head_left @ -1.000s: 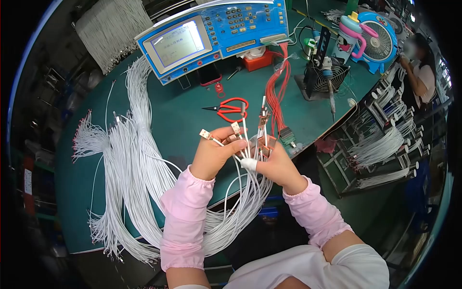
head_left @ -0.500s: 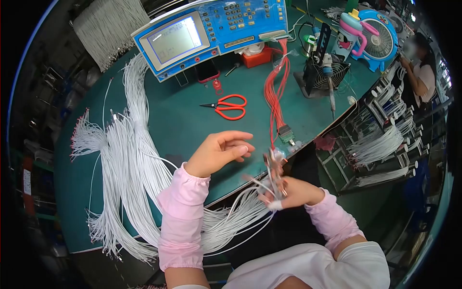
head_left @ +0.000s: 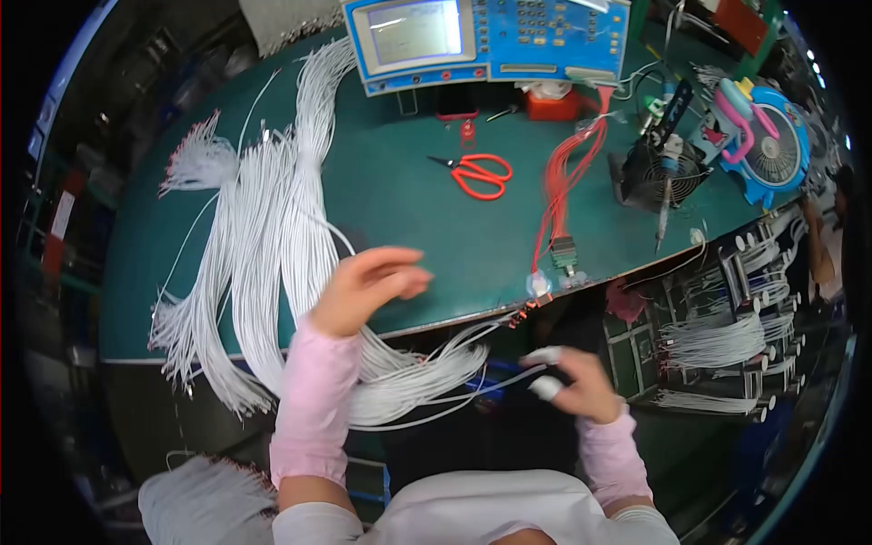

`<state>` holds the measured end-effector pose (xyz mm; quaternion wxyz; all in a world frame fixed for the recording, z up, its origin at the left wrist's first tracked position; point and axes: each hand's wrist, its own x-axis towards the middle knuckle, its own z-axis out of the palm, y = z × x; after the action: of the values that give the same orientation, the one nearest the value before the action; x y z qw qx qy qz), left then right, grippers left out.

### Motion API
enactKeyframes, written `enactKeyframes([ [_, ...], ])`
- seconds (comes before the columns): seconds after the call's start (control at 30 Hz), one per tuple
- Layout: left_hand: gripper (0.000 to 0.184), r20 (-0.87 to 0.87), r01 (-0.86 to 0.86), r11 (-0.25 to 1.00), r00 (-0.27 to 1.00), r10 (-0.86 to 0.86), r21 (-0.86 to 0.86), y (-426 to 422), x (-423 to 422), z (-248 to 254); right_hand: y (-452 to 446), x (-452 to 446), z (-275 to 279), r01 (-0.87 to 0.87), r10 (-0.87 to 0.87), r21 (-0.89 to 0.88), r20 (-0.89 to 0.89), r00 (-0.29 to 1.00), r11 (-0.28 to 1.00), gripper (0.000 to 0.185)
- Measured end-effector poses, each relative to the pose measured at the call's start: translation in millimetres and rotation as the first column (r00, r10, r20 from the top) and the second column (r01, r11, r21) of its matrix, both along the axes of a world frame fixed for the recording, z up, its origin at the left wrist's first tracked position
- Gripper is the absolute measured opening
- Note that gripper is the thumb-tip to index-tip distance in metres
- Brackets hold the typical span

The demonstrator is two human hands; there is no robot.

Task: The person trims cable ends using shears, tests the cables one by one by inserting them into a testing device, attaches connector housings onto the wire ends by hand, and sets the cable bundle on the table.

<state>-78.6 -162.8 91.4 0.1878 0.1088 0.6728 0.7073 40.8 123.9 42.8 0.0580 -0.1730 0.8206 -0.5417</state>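
My left hand point(head_left: 368, 289) hovers over the near part of the table, beside the white cable bundles point(head_left: 263, 245). Its fingers are loosely bent and apart, with nothing in them. My right hand point(head_left: 586, 383), with white covers on its fingertips, is past the table's front edge. The end of a white cable point(head_left: 509, 381) reaches its fingers and appears held there, though blur hides the exact grip. Other white cables point(head_left: 422, 377) hang in a loop below the edge. Some run to a row of orange-brown clips point(head_left: 530, 312) at the edge, near a green connector point(head_left: 563, 252) on red wires point(head_left: 565, 173).
Red-handled scissors point(head_left: 481, 175) lie mid-table. A blue test instrument point(head_left: 490, 41) stands at the back, with a red box point(head_left: 552, 106) in front. To the right are a soldering iron point(head_left: 666, 195), a blue fan point(head_left: 777, 154) and a rack of cables point(head_left: 718, 341). Another person is at far right.
The view has shifted, so the table sits higher. My right hand has moved away from the orange-brown clips, which now rest at the table edge. My left hand stays empty.
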Motion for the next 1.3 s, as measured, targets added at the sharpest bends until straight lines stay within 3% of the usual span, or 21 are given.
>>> enactKeyframes([
  [0.03,0.027,-0.009,-0.105,0.994,0.994,0.105,0.024,-22.9,23.2,1.9,-22.4,-1.7,-1.3,-0.169,0.171,-0.066,0.019,0.985,0.983,0.038],
  [0.07,0.023,0.058,-0.346,0.937,0.937,0.344,0.042,-43.9,50.0,2.2,-45.5,-11.0,-12.1,-0.302,0.293,0.005,-0.262,0.919,0.953,0.043],
  [0.1,0.022,0.000,-0.426,0.879,0.900,0.436,0.215,-71.6,77.7,-5.3,-64.8,-19.1,-24.6,-0.252,0.278,0.119,-0.345,0.897,0.960,0.043],
  [0.13,0.024,-0.001,-0.462,0.862,0.881,0.473,0.209,-103.9,104.8,-11.4,-79.6,-25.3,-41.4,-0.191,0.273,0.226,-0.424,0.863,0.955,0.044],
  [0.17,0.027,-0.006,-0.498,0.842,0.860,0.510,0.206,-134.8,131.9,-17.1,-91.0,-32.1,-70.7,-0.147,0.205,0.199,-0.313,0.927,0.969,0.044],
  [0.23,0.035,0.004,-0.550,0.833,0.834,0.551,-0.057,-182.9,184.4,-29.2,-93.3,-32.2,-101.4,-0.079,0.323,0.557,-0.356,0.877,0.827,0.046],
  [0.3,0.039,0.076,-0.618,0.615,0.672,0.736,-0.490,-191.3,216.3,-43.2,-97.2,-27.6,-93.2,-0.158,0.370,0.602,-0.246,0.896,0.782,0.050],
  [0.33,0.043,0.146,-0.616,0.609,0.633,0.760,-0.499,-189.4,227.9,-56.4,-97.0,-23.7,-89.5,-0.216,0.393,0.640,-0.145,0.908,0.737,0.050],
  [0.43,0.051,0.360,-0.696,0.711,0.642,0.677,-0.097,-155.7,224.1,-104.8,-94.2,-18.0,-78.3,-0.275,0.421,0.694,-0.045,0.906,0.666,0.048],
  [0.53,0.044,0.270,-0.774,0.608,0.632,0.727,0.176,-102.1,176.6,-128.3,-92.8,7.5,-61.0,-0.284,0.495,0.715,-0.101,0.863,0.639,0.039],
  [0.63,0.027,0.350,-0.877,0.403,0.476,0.807,0.262,-88.5,158.6,-128.5,-86.8,28.1,-18.6,-0.299,0.527,0.651,-0.183,0.830,0.698,0.038],
  [0.67,0.027,0.342,-0.874,0.399,0.478,0.809,0.277,-85.2,160.0,-127.3,-86.3,31.3,-8.6,-0.386,0.522,0.701,0.022,0.853,0.600,0.044],
  [0.7,0.025,0.369,-0.862,0.369,0.487,0.791,0.347,-83.6,162.4,-125.9,-85.8,30.5,-11.4,-0.374,0.524,0.705,0.004,0.852,0.603,0.044],
  [0.77,0.024,0.416,-0.819,0.315,0.528,0.740,0.479,-71.8,165.3,-116.3,-83.0,23.5,-33.3,-0.210,0.430,0.619,-0.229,0.873,0.757,0.056],
  [0.8,0.023,0.437,-0.755,0.324,0.612,0.659,0.570,-59.9,168.5,-105.7,-84.5,17.6,-49.6,-0.210,0.425,0.603,-0.239,0.873,0.770,0.072],
  [0.9,0.024,0.440,-0.560,0.238,0.799,0.410,0.794,-17.6,174.6,-79.9,-109.3,12.8,-81.6,-0.184,0.279,0.321,-0.282,0.918,0.929,0.082],
  [1.0,0.031,0.407,-0.530,0.239,0.813,0.415,0.814,5.8,170.9,-62.2,-127.2,9.5,-85.3,0.115,-0.112,-0.202,0.027,0.993,0.973,0.044],
  [1.07,0.040,0.298,-0.413,0.297,0.883,0.364,0.861,4.5,157.9,-42.0,-121.5,4.3,-70.9,0.133,-0.126,-0.212,0.047,0.991,0.968,0.040],
  [1.17,0.063,0.077,-0.146,0.247,0.960,0.270,0.958,-24.0,115.6,-21.5,-104.1,-0.9,-39.7,0.105,-0.147,-0.167,-0.266,0.953,0.980,0.043],
  [1.23,0.072,0.377,-0.352,-0.150,0.905,0.199,0.924,-46.2,80.3,5.1,-94.4,-1.0,-11.7,0.050,-0.093,-0.164,-0.264,0.960,0.985,0.045],
  [1.3,0.075,0.362,-0.342,-0.145,0.920,0.148,0.929,-63.5,42.5,15.5,-92.9,6.2,19.1,0.037,-0.088,-0.150,-0.350,0.933,0.988,0.042],
])
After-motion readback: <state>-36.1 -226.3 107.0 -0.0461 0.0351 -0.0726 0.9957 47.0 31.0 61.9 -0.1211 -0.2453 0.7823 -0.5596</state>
